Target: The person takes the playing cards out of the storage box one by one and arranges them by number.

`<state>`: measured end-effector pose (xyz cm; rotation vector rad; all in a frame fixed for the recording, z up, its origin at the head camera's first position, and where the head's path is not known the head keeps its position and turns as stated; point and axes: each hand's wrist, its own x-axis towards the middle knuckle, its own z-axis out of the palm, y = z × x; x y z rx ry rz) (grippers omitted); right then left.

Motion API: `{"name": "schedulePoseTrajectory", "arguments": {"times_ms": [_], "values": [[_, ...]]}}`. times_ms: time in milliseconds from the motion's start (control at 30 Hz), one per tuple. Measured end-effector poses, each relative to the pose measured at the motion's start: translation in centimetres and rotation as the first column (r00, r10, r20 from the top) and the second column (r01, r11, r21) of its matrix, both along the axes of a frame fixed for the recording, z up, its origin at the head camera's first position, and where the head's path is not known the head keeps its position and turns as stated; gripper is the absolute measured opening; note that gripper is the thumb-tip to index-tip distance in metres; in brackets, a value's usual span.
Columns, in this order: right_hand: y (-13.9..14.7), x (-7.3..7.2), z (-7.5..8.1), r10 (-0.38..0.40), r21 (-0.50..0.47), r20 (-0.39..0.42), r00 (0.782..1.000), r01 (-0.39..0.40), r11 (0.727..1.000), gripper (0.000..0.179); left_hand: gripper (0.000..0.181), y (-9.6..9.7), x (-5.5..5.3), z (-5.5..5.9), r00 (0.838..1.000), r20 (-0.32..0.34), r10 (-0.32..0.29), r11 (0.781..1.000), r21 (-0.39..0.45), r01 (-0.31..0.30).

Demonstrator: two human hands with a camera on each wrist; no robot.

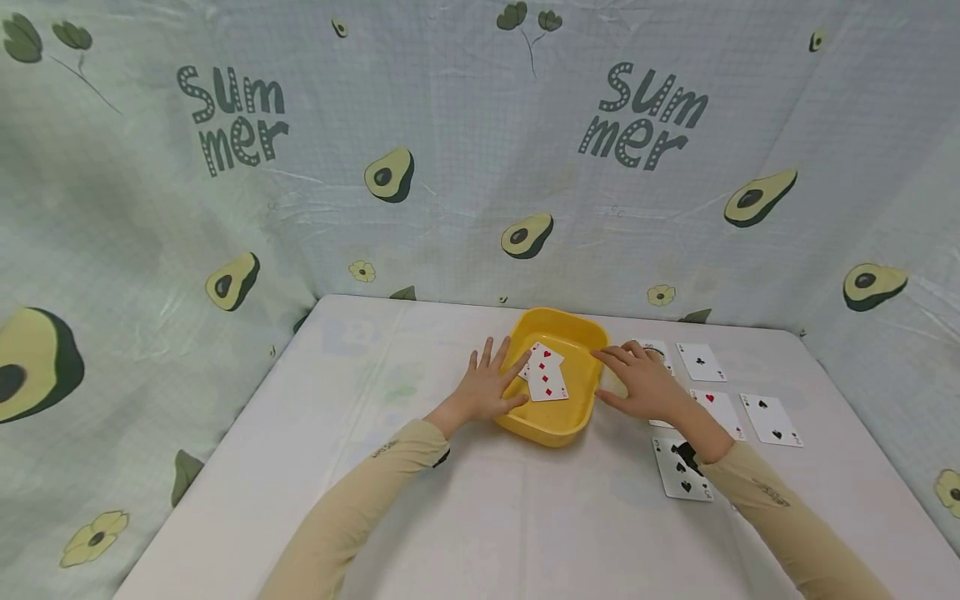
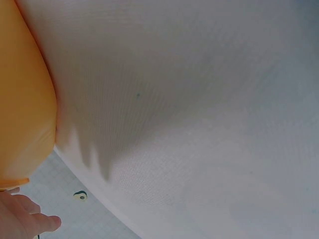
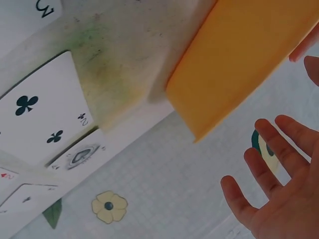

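A yellow plastic tray [image 1: 525,431] lies on the white-covered table, with a few red-suited playing cards [image 1: 547,383] overlapping inside it. My left hand [image 1: 480,390] is at the tray's left side, its fingers spread over the rim. In the left wrist view this hand [image 2: 22,216] shows low at the corner, beside the tray's wall [image 2: 25,99]. At the opposite side, my right hand [image 1: 647,385] has its fingertips right by the tray's rim. The right wrist view shows that hand [image 3: 286,186] with its fingers apart and nothing gripped, near the tray's yellow wall [image 3: 239,59].
Several cards lie face up to the right of the tray: a two of clubs [image 1: 701,362], a two of spades [image 1: 772,419], a red card [image 1: 718,410] and a black card [image 1: 681,475] under the right wrist. Behind the table hangs a patterned cloth [image 1: 450,242].
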<state>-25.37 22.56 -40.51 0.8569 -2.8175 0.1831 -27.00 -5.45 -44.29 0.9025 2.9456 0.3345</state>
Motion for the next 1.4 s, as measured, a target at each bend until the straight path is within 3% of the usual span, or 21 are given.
{"name": "schedulePoseTrajectory", "arguments": {"times_ms": [200,633,1033,1400], "values": [[-1.5,-0.8,-0.1,0.026,0.002,-0.002,1.000,-0.026,1.000,0.060,0.068,0.0,0.1,0.1,1.000,0.006,0.001,1.000,0.000,-0.001],[-3.8,-2.2,-1.3,0.075,0.018,0.100,0.992,-0.077,0.997,0.067,0.068,0.1,0.0,-0.2,1.000,-0.001,0.003,1.000,-0.023,-0.003],[-5.5,-3.7,-1.2,0.012,0.123,0.266,0.964,-0.047,0.991,0.078,0.067,-0.1,0.2,0.3,1.000,-0.031,-0.006,0.999,-0.033,0.004],[-6.8,-5.3,-2.3,-0.055,0.235,0.303,0.951,-0.018,0.972,0.082,0.069,0.0,0.0,0.1,0.999,-0.048,-0.011,0.999,-0.039,0.009]]}}
